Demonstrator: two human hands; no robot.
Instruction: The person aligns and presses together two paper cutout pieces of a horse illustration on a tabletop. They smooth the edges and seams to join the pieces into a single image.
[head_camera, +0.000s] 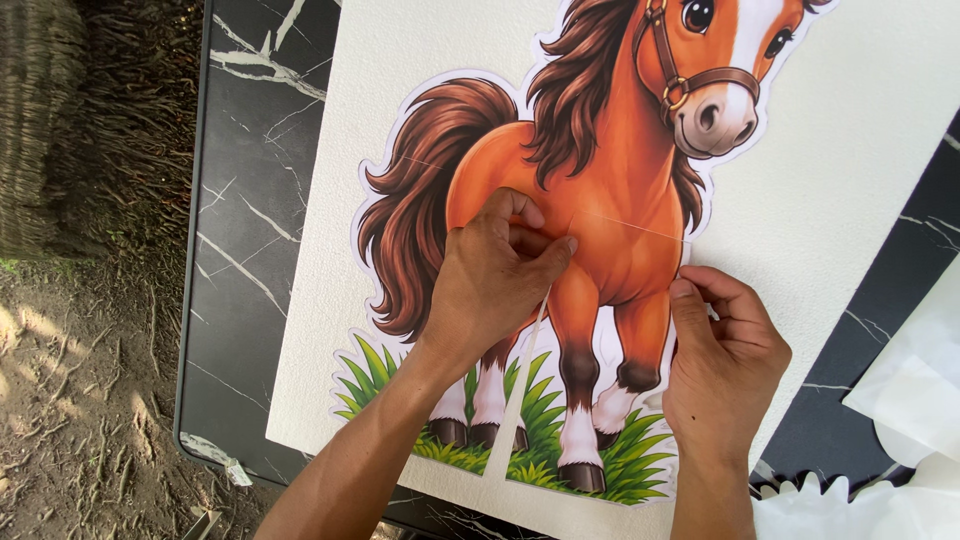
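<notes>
A large cartoon horse sticker (600, 170), brown with a dark mane and green grass at its hooves, lies on a white foam board (420, 60). My left hand (495, 275) rests on the horse's belly, with thumb and fingers pinching a raised seam of the sticker near its chest. My right hand (722, 350) presses the sticker's right edge by the front leg, fingers curled. A vertical split (497, 440) runs down through the lower part of the sticker between the legs.
The foam board lies on a black marble-pattern table (240, 250). Bare dirt and roots (80, 380) lie to the left. White paper backing (900, 420) is heaped at the lower right.
</notes>
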